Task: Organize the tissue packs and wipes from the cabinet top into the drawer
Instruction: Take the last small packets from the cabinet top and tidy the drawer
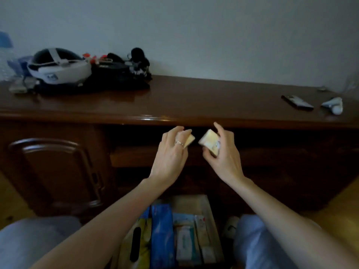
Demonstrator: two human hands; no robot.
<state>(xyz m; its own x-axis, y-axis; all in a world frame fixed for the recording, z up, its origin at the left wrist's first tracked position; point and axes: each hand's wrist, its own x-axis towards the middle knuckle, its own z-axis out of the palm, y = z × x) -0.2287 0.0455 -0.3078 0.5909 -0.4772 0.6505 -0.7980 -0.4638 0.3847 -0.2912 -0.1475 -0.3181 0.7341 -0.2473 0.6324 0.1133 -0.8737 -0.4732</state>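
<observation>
Holding one small yellow tissue pack (190, 141) in the left hand (171, 152) and a second small tissue pack (210, 141) in the right hand (221, 152), the person has the fingers (179, 133) of each hand curled round its pack, just below the tabletop (194, 98) edge and well above the open drawer (211, 220), where blue and pale packs already lie. These packs look light, soft and film-wrapped, so they would likely squash and slip a little; a grasp across the short sides, thumb opposite fingers, seems safest while lowering them into the free space beyond the fingertips
</observation>
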